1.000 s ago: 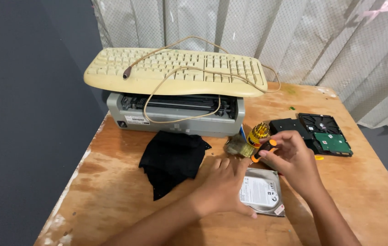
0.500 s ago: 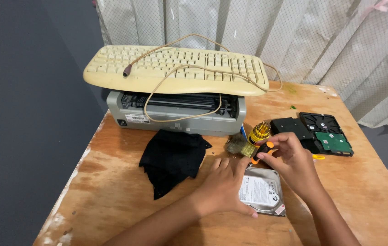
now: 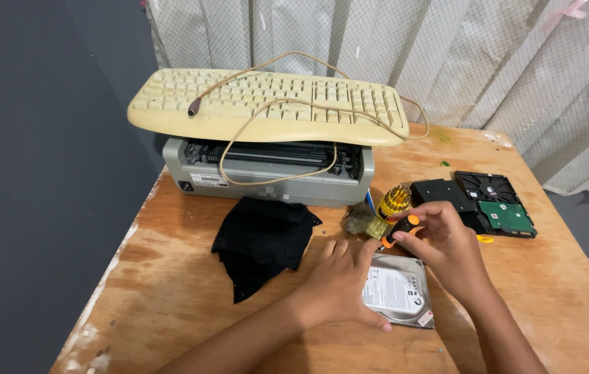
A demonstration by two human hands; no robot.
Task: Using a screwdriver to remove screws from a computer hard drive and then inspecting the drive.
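A silver hard drive (image 3: 400, 291) lies label up on the wooden table (image 3: 170, 291). My left hand (image 3: 341, 280) rests flat on the drive's left edge and pins it down. My right hand (image 3: 443, 242) is closed around a small screwdriver with a black and orange handle (image 3: 400, 230), held just above the drive's far edge. A yellow transparent bit holder (image 3: 394, 202) stands right behind the screwdriver.
A black cloth (image 3: 261, 239) lies left of the drive. A grey printer (image 3: 267, 170) carries a cream keyboard (image 3: 267, 104) with its loose cable. Opened black drive parts and a green circuit board (image 3: 505, 215) sit at the right, near the table edge.
My right hand has shifted slightly around the screwdriver; the left hand and the drive stay where they were.
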